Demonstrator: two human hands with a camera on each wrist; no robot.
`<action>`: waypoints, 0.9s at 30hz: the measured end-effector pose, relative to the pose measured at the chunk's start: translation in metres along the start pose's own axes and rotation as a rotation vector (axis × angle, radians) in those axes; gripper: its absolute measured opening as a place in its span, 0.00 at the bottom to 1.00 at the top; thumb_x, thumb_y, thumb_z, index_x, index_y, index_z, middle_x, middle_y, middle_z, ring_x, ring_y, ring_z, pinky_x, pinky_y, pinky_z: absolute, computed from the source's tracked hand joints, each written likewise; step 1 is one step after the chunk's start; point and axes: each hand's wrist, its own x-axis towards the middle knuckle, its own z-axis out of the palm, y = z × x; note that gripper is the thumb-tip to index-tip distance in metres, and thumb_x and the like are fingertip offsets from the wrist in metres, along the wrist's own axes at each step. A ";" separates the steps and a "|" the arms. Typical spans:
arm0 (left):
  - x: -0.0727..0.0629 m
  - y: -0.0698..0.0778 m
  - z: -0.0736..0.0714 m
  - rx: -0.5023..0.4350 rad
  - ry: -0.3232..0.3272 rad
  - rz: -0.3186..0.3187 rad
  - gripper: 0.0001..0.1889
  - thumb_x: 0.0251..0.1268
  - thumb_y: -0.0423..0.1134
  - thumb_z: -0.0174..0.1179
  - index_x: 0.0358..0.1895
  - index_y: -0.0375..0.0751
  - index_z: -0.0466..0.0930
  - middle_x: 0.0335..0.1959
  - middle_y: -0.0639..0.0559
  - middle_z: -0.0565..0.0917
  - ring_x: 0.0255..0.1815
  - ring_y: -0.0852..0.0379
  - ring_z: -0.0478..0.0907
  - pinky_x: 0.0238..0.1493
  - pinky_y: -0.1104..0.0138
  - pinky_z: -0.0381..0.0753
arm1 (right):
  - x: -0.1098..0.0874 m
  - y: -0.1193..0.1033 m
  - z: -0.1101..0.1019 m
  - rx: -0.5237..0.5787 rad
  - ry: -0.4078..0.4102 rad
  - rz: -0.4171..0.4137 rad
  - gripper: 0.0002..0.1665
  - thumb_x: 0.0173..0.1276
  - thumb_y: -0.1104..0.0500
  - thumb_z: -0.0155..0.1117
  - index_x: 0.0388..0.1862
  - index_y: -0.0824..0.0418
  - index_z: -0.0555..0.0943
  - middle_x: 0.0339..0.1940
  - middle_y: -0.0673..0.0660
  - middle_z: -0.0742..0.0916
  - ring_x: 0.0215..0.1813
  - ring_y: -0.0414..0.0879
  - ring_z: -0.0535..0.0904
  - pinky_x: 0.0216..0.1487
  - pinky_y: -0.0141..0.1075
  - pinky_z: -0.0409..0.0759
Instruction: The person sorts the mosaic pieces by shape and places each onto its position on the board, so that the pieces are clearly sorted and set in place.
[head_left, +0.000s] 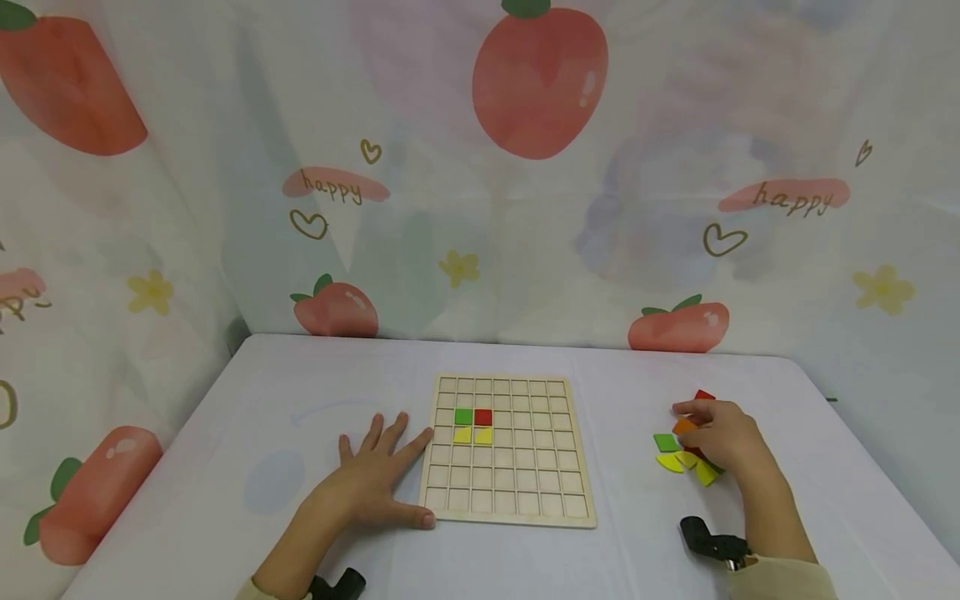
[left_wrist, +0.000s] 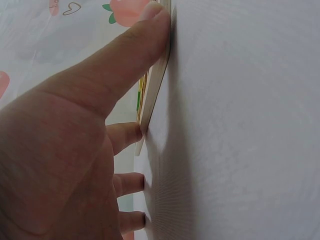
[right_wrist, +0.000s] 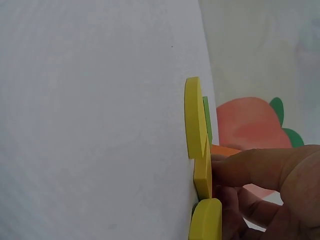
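A wooden grid board [head_left: 528,479] lies flat on the white table. A green square [head_left: 464,416], a red square [head_left: 483,417] and two yellow pieces [head_left: 483,436] sit in its cells. My left hand [head_left: 367,483] is spread at the board's left side, thumb and index finger touching its edge; in the left wrist view the thumb [left_wrist: 135,45] lies along the rim. Over a small pile of coloured pieces at right, my right hand [head_left: 723,433] pinches an orange piece [head_left: 683,426] between thumb and fingers. In the right wrist view this orange piece [right_wrist: 225,150] stands tilted up, partly hidden by the thumb.
Around the right hand lie a green piece [head_left: 665,442], several yellow pieces [head_left: 670,462] and a red piece [head_left: 704,395], some partly covered by the hand. A patterned cloth [head_left: 525,250] hangs behind the table. Black wrist cameras [head_left: 708,542] sit on both wrists.
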 end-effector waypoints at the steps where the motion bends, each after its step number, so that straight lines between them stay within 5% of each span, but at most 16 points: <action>1: 0.000 0.000 0.000 -0.001 -0.001 -0.001 0.61 0.35 0.80 0.66 0.78 0.63 0.56 0.82 0.43 0.50 0.81 0.32 0.38 0.64 0.22 0.37 | 0.000 0.001 0.000 0.000 0.002 -0.002 0.28 0.66 0.60 0.67 0.64 0.66 0.77 0.55 0.73 0.80 0.50 0.62 0.76 0.43 0.47 0.80; 21: -0.001 -0.002 0.001 -0.009 0.005 0.012 0.60 0.35 0.80 0.66 0.78 0.64 0.56 0.82 0.43 0.49 0.81 0.32 0.38 0.64 0.22 0.37 | -0.007 -0.014 -0.002 0.113 0.036 -0.077 0.25 0.67 0.58 0.68 0.59 0.66 0.74 0.51 0.68 0.82 0.45 0.54 0.79 0.39 0.36 0.81; 27: -0.001 -0.001 0.001 -0.006 0.005 0.010 0.60 0.35 0.80 0.66 0.78 0.64 0.56 0.82 0.43 0.49 0.81 0.32 0.38 0.64 0.23 0.37 | -0.010 -0.023 -0.001 0.126 0.049 -0.119 0.20 0.68 0.59 0.66 0.56 0.65 0.76 0.52 0.67 0.82 0.52 0.58 0.76 0.41 0.36 0.80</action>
